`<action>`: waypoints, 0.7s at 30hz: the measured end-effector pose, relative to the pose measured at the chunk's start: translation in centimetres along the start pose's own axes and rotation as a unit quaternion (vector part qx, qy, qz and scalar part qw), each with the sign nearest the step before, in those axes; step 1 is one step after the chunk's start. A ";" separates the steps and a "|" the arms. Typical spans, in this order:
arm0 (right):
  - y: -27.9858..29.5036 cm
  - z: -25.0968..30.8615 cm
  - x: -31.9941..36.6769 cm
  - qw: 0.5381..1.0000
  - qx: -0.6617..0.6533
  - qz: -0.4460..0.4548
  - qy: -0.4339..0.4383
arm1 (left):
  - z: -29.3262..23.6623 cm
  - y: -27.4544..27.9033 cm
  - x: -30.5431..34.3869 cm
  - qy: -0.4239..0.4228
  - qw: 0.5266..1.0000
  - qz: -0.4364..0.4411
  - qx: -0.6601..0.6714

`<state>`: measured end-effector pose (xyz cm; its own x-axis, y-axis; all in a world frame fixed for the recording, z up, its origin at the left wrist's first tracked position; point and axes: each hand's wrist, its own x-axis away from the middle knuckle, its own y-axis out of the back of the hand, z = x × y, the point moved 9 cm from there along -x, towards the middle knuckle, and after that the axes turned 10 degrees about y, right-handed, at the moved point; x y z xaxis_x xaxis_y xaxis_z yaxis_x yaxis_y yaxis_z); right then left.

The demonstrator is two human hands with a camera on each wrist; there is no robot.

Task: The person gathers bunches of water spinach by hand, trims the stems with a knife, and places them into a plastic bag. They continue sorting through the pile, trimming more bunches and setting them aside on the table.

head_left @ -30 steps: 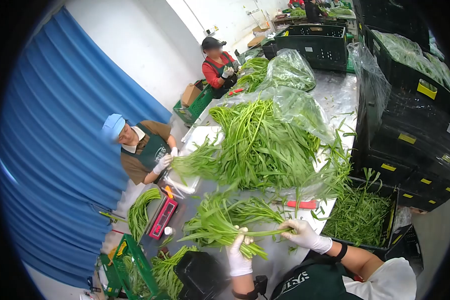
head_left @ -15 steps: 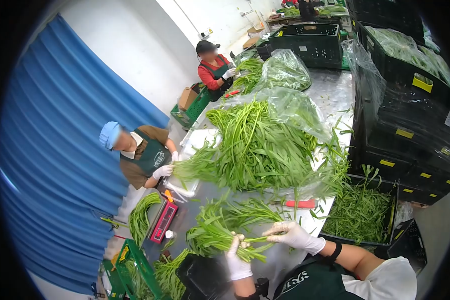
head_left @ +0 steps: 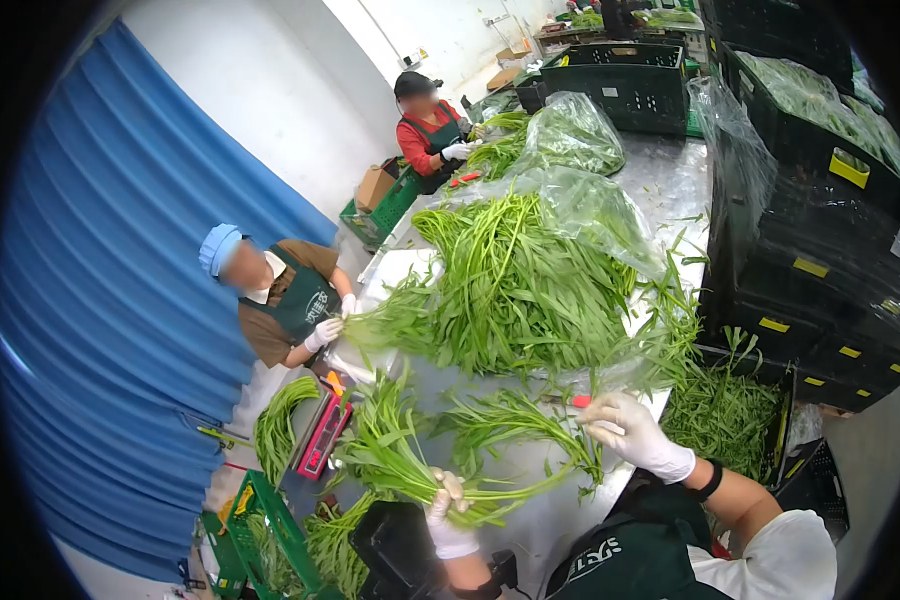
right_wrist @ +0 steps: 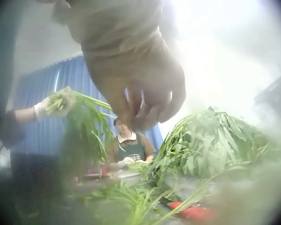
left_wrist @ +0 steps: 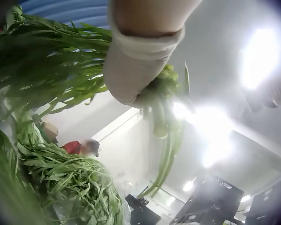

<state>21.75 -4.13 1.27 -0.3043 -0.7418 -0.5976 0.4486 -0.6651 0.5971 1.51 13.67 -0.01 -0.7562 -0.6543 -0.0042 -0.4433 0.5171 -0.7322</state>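
Note:
My gloved left hand (head_left: pixel 449 515) grips a bunch of long-stemmed leafy greens (head_left: pixel 388 445) low in the head view. The leaves fan out to the left, and cut stems stick out on the other side. One long stalk (head_left: pixel 530 487) bends from this bunch towards the right. My gloved right hand (head_left: pixel 635 435) hovers beyond that stalk's end, fingers bent and tips close to the thumb; whether a small piece sits between them I cannot tell. Below its fingertips lies a smaller pile of greens (head_left: pixel 510 418). A red-handled knife (right_wrist: pixel 194 211) lies near the right hand.
A large heap of greens (head_left: pixel 530 290) covers the table's middle, partly under clear plastic. Left stand a red scale (head_left: pixel 325 435) and green crate (head_left: pixel 270 530). Black crates (head_left: pixel 810 270) are stacked right, above a crate of loose leaves (head_left: pixel 725 420). Two people work across the table.
My right hand has come away from the stems beside my left hand and moved right and up, over part of the knife handle. My left hand has shifted slightly left with the bunch.

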 end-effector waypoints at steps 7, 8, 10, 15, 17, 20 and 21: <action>-9.1 4.1 -1.4 0.913 -0.368 0.148 -0.097 | 0.6 -1.1 0.2 0.029 0.998 0.032 -0.055; -11.5 3.7 -0.2 0.832 -0.487 0.181 -0.194 | 0.4 -0.7 0.3 0.030 0.998 0.020 -0.048; -11.2 3.7 -0.6 0.821 -0.513 0.127 -0.217 | 0.0 -0.3 0.5 0.025 0.999 0.004 -0.040; -10.0 3.5 -0.5 0.818 -0.533 0.025 -0.216 | 0.1 0.6 0.2 -0.004 0.999 -0.033 -0.020; -9.2 3.3 -0.6 0.837 -0.500 0.015 -0.222 | 0.3 0.6 0.1 -0.003 0.999 -0.041 -0.033; -8.6 2.5 -0.6 0.854 -0.465 -0.021 -0.234 | 0.9 1.0 -0.1 0.008 0.997 -0.060 -0.037; -8.4 2.1 -0.4 0.852 -0.462 -0.047 -0.242 | 1.2 1.2 -0.2 0.020 0.997 -0.073 -0.026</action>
<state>16.40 1.56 -2.36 -0.5863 -0.7860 -0.1963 0.8050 -0.5378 -0.2505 1.69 13.74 -1.75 -0.6998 -0.7029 0.1275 -0.5738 0.4469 -0.6863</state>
